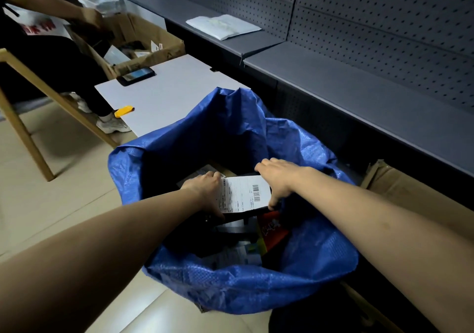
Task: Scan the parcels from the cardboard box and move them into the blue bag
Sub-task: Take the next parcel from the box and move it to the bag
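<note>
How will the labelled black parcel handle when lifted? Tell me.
Probably stiff: the black parcel shows a straight edge between the left hand and right hand. Likely light, since both grip only its ends. Its dark wrap looks smooth, so possibly slippery.

This looks like a parcel-handling room, a courier pickup point or stockroom. Grey metal shelving (pixel 359 96) with perforated back panels (pixel 384 12) runs from twelve to four o'clock, and a white padded mailer (pixel 223 26) lies on the shelf at twelve. At ten o'clock an open cardboard box (pixel 154 42) of packets stands beside a white table (pixel 179 94) bearing a dark handheld device (pixel 136 75). At six a woven blue bag (pixel 230 286) holds a labelled parcel (pixel 246 191) with a barcode, and more cardboard (pixel 410 191) stands at three.
</note>
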Demonstrator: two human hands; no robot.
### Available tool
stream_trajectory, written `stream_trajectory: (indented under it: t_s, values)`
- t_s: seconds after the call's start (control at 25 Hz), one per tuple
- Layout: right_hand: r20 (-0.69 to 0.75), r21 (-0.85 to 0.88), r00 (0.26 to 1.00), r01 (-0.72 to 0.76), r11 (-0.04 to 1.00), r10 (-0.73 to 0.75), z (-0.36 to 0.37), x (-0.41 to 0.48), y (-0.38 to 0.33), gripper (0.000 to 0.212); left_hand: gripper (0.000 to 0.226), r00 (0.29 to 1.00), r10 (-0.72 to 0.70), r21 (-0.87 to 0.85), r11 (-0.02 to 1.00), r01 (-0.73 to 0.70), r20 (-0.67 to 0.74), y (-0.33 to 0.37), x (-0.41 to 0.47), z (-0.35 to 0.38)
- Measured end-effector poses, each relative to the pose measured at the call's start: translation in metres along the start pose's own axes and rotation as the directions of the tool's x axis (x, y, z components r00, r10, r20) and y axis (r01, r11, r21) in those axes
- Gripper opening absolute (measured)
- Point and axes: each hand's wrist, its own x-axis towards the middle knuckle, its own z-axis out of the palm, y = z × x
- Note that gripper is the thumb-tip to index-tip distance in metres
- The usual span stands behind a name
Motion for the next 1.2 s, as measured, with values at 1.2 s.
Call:
stream_trajectory:
  t_s: [1.2]
  values:
    - [-0.235, -0.002, 0.97, -0.069, 0.998, 0.067, -0.051, -0.135, 0.0, 0.105, 0.083, 0.948, 0.098, 0.159, 0.986, -0.052, -0.301, 0.057, -0.084, -0.063]
